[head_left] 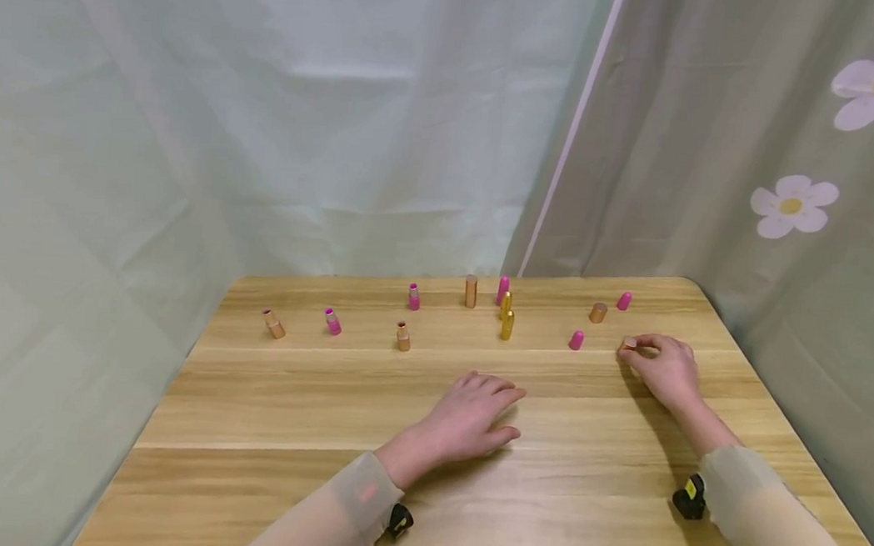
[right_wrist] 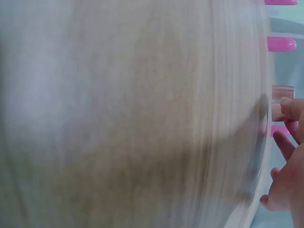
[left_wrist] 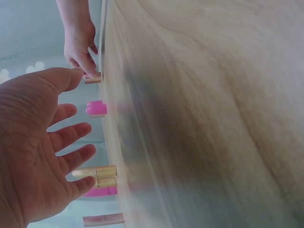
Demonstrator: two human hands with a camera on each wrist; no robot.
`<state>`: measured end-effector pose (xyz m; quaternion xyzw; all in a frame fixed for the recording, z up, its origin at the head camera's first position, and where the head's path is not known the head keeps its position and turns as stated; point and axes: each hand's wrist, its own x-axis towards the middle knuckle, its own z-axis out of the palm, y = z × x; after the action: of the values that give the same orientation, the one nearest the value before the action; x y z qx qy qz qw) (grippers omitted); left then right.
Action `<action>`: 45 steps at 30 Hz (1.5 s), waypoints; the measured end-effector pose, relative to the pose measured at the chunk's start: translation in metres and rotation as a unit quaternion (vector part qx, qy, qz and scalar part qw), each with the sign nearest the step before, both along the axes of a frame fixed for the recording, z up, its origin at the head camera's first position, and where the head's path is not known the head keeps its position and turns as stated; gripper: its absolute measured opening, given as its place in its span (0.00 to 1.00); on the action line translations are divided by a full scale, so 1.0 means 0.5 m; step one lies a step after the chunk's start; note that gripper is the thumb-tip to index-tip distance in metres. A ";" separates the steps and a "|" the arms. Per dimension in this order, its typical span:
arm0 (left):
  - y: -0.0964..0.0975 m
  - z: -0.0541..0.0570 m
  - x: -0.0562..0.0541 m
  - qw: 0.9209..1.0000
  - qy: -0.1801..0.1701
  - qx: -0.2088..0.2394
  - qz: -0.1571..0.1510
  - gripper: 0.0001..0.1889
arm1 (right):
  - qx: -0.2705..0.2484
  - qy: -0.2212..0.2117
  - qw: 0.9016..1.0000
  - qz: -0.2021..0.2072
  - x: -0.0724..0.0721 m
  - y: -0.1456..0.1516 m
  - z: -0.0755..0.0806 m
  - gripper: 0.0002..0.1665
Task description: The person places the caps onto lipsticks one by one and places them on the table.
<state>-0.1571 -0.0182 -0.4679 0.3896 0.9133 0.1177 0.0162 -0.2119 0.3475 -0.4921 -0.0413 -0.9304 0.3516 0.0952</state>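
On the right of the table, in the head view, my right hand [head_left: 667, 372] pinches a small copper-coloured lipstick cap [head_left: 629, 343] between thumb and fingers; it appears to stand on the wood. Close by are another copper cap [head_left: 598, 313] and two pink caps [head_left: 625, 301], [head_left: 577, 340]. My left hand [head_left: 465, 421] is over the middle of the table, fingers spread and relaxed. Its palm [left_wrist: 28, 147] shows nothing held in the left wrist view. Part of the right hand [right_wrist: 285, 180] lies outside the right wrist view.
Uncapped lipstick tubes stand left: copper ones [head_left: 274, 324], [head_left: 403, 336] and pink ones [head_left: 332, 322], [head_left: 415, 297]. Along the back middle are a tall copper tube [head_left: 471, 292], a pink tube [head_left: 503, 290] and two gold tubes [head_left: 507, 325]. Curtains [head_left: 385, 136] hang behind the wooden table [head_left: 263, 413].
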 end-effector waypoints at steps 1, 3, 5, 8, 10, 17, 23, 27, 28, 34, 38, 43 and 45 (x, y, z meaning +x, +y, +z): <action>0.001 0.001 0.000 1.000 0.000 0.001 0.000 0.32 | -0.010 0.000 1.000 -0.004 0.002 0.001 0.002 0.31; 0.001 0.003 0.000 1.000 0.001 0.001 -0.001 0.32 | -0.035 0.002 0.999 -0.012 0.006 0.001 0.007 0.30; -0.001 0.005 0.001 1.000 0.003 0.002 -0.001 0.32 | -0.059 0.004 0.998 -0.015 0.012 0.000 0.013 0.30; -0.007 0.007 0.002 1.000 0.007 0.008 -0.003 0.32 | -0.098 0.008 0.995 -0.021 0.022 -0.005 0.023 0.31; -0.014 0.011 0.003 1.000 0.008 0.014 -0.002 0.31 | -0.128 0.009 0.991 -0.025 0.030 -0.012 0.032 0.33; -0.070 0.028 0.007 0.999 0.005 0.041 0.014 0.30 | -0.287 -0.009 0.958 -0.017 0.053 -0.060 0.061 0.26; -0.150 0.036 0.006 0.995 -0.006 0.091 0.049 0.28 | -0.458 -0.037 0.888 0.026 0.073 -0.119 0.065 0.06; -0.205 0.035 0.000 0.989 -0.007 0.117 0.088 0.27 | -0.543 -0.066 0.837 0.037 0.079 -0.149 0.058 0.04; -0.217 0.035 -0.002 0.987 -0.010 0.123 0.104 0.26 | -0.552 -0.072 0.830 0.036 0.080 -0.155 0.058 0.06; -0.281 0.031 -0.034 0.952 -0.044 0.207 0.221 0.24 | -0.576 -0.089 0.811 0.038 0.079 -0.182 0.057 0.09; -0.305 0.023 -0.069 0.926 -0.078 0.256 0.267 0.25 | -0.594 -0.100 0.797 0.040 0.078 -0.198 0.057 0.09; -0.308 0.007 -0.112 0.917 -0.098 0.264 0.283 0.27 | -0.590 -0.112 0.799 0.036 0.076 -0.218 0.058 0.09; -0.301 0.001 -0.127 0.917 -0.098 0.259 0.287 0.27 | -0.586 -0.116 0.801 0.037 0.076 -0.225 0.058 0.08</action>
<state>-0.2204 -0.1688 -0.4675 0.0881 0.9174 0.3869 -0.0302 -0.1738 0.2349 -0.4630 -0.0950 -0.5518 0.8257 -0.0686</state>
